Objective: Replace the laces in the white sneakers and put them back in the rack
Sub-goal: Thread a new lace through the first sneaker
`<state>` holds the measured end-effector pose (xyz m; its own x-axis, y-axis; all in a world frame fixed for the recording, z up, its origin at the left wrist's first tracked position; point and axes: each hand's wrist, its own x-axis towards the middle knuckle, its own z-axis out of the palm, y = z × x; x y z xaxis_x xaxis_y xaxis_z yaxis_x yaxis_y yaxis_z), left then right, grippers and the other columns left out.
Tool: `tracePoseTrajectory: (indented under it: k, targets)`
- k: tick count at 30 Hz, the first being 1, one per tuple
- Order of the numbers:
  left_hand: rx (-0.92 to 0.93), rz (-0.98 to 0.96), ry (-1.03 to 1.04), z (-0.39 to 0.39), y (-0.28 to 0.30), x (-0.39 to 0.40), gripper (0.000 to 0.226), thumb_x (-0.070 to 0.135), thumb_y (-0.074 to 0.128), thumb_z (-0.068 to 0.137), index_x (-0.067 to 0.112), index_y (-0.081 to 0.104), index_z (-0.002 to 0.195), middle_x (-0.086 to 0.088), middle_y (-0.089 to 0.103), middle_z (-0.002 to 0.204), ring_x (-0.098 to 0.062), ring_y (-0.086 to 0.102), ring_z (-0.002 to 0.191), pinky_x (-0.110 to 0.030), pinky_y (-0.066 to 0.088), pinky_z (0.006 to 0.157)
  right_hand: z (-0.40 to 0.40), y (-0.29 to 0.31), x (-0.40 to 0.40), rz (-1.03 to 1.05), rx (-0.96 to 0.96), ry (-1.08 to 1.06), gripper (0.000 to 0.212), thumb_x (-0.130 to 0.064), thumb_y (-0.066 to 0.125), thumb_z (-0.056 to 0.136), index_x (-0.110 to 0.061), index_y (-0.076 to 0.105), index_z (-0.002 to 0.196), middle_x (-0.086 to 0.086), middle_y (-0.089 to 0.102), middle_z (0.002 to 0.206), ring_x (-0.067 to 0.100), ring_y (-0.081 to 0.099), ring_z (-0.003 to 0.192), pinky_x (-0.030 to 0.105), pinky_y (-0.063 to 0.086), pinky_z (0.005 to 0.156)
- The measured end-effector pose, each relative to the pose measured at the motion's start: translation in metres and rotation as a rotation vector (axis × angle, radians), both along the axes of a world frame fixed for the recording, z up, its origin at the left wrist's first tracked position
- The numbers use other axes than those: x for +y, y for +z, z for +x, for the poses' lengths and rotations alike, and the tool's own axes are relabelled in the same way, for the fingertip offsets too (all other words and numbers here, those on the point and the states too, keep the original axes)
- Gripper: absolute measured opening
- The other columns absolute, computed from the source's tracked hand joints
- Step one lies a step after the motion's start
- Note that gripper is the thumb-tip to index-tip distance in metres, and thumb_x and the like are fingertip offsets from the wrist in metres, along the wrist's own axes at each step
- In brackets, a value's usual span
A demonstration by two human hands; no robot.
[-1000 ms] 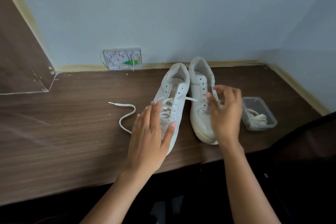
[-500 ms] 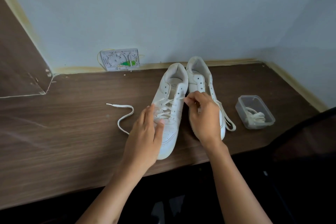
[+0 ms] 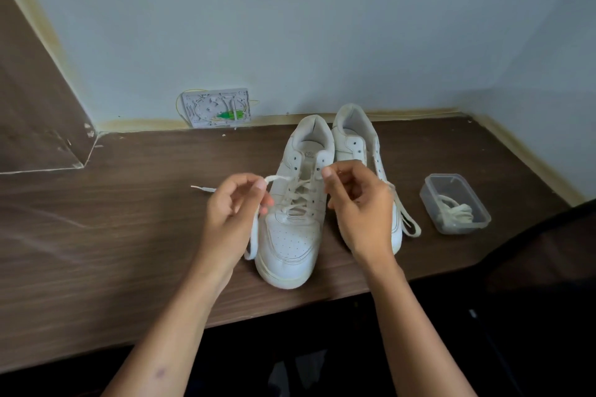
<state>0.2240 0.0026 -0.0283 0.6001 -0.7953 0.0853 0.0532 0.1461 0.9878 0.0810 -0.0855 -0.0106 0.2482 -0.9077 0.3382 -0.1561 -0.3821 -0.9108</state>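
Both sneakers are sitting side by side on the desk (image 3: 129, 235), toes toward the camera, heels near the wall. The left shoe (image 3: 292, 229) is the one being worked on: it's laced partway up, top eyelets not filled yet. The left hand (image 3: 233, 216) is pinching one end of the lace (image 3: 277, 178) between thumb and fingertips, pulled out to the side, with the rest of that end trailing off across the desk behind the hand. The right hand (image 3: 361, 206) has its fingers curled up by the top eyelets on the other side; it looks like it's gripping the other lace end, but the fingers cover it so I can't swear to that. The right shoe (image 3: 358, 138) sits just beside, mostly behind the right hand, with a loose lace hanging down its outer side onto the desk. Off to the right there's a clear tub (image 3: 432, 190) with a bundled-up lace in it. For this step I'd say: pull both ends evenly so the crossings lower down sit flat and snug before going up a row, check that the two ends come out about the same length, and keep the flat lace from twisting as it goes through each eyelet. Pinching near the tip makes threading way easier. No rack in view, so that part comes later.
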Motion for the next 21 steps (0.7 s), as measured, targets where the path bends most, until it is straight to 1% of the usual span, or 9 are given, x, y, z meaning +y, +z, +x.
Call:
tracePoseTrajectory:
  k: [3, 6, 8, 10, 13, 16, 18, 19, 21]
  targets:
    - [0.047, -0.173, -0.009, -0.005, 0.008, -0.001, 0.013, 0.008, 0.057, 0.094, 0.01, 0.057, 0.106, 0.001, 0.07, 0.073, -0.009, 0.063, 0.072, -0.019, 0.051, 0.074, 0.011, 0.002, 0.017, 0.173, -0.103, 0.16, 0.011, -0.021, 0.063, 0.095, -0.012, 0.066, 0.088, 0.008, 0.069, 0.074, 0.015, 0.057, 0.051, 0.023, 0.044, 0.047]
    - [-0.107, -0.258, 0.008, -0.008, 0.01, -0.003, 0.009, 0.006, 0.055, 0.095, 0.01, 0.059, 0.102, 0.004, 0.073, 0.085, -0.008, 0.068, 0.082, -0.016, 0.051, 0.072, 0.021, 0.003, 0.032, 0.525, -0.165, 0.442, 0.032, -0.035, 0.058, 0.093, -0.009, 0.061, 0.112, 0.012, 0.072, 0.097, 0.017, 0.06, 0.053, 0.023, 0.042, 0.043]
    - [-0.16, -0.259, 0.006, -0.008, 0.008, -0.004, 0.006, 0.011, 0.058, 0.096, 0.015, 0.062, 0.099, -0.002, 0.073, 0.091, -0.018, 0.07, 0.088, -0.025, 0.055, 0.07, 0.021, 0.004, 0.036, 0.693, -0.194, 0.615, 0.042, -0.037, 0.058, 0.091, -0.008, 0.057, 0.121, 0.011, 0.07, 0.091, 0.017, 0.06, 0.055, 0.022, 0.043, 0.045]
    - [-0.177, -0.253, 0.025, -0.006, 0.006, -0.005, 0.007, 0.015, 0.06, 0.096, 0.02, 0.064, 0.098, -0.006, 0.072, 0.093, -0.023, 0.07, 0.084, -0.031, 0.055, 0.07, 0.017, 0.005, 0.034, 0.681, -0.168, 0.704, 0.033, -0.027, 0.062, 0.089, -0.004, 0.061, 0.113, 0.005, 0.064, 0.073, 0.012, 0.054, 0.054, 0.018, 0.04, 0.046]
    - [-0.21, -0.267, 0.157, 0.002, 0.002, -0.009, 0.009, 0.009, 0.06, 0.095, 0.017, 0.063, 0.098, -0.007, 0.073, 0.09, -0.016, 0.069, 0.086, -0.023, 0.049, 0.078, 0.0, 0.009, 0.021, 0.59, -0.088, 0.733, 0.015, -0.015, 0.066, 0.087, -0.002, 0.07, 0.094, 0.0, 0.058, 0.064, 0.007, 0.046, 0.054, 0.016, 0.034, 0.047]
    - [-0.106, -0.182, 0.305, 0.014, -0.005, -0.016, 0.011, 0.006, 0.061, 0.094, 0.017, 0.062, 0.096, 0.003, 0.073, 0.084, -0.005, 0.067, 0.082, -0.02, 0.045, 0.081, -0.024, 0.015, 0.004, 0.583, -0.071, 0.693, 0.015, -0.021, 0.068, 0.082, -0.008, 0.074, 0.086, 0.0, 0.055, 0.064, 0.008, 0.044, 0.058, 0.017, 0.031, 0.049]
    - [-0.064, -0.061, 0.343, 0.022, -0.014, -0.02, 0.012, 0.006, 0.062, 0.094, 0.018, 0.062, 0.097, 0.009, 0.071, 0.083, 0.002, 0.063, 0.077, -0.025, 0.046, 0.081, -0.039, 0.017, -0.007, 0.573, -0.089, 0.596, 0.016, -0.023, 0.068, 0.081, -0.01, 0.076, 0.086, 0.001, 0.055, 0.064, 0.009, 0.042, 0.059, 0.017, 0.031, 0.051]
    - [-0.083, -0.015, 0.347, 0.025, -0.017, -0.02, 0.015, 0.007, 0.062, 0.093, 0.021, 0.063, 0.097, 0.012, 0.07, 0.087, 0.004, 0.062, 0.081, -0.029, 0.048, 0.085, -0.045, 0.017, -0.011, 0.552, -0.095, 0.544, 0.016, -0.023, 0.068, 0.081, -0.01, 0.076, 0.086, 0.001, 0.055, 0.063, 0.009, 0.041, 0.058, 0.016, 0.031, 0.051]
    - [-0.276, 0.016, 0.342, 0.026, -0.017, -0.02, 0.023, 0.012, 0.065, 0.093, 0.033, 0.066, 0.099, 0.024, 0.066, 0.1, 0.006, 0.059, 0.098, -0.034, 0.047, 0.098, -0.054, 0.017, -0.018, 0.501, -0.083, 0.465, 0.018, -0.023, 0.068, 0.082, -0.008, 0.076, 0.088, 0.001, 0.055, 0.062, 0.011, 0.039, 0.057, 0.016, 0.03, 0.049]
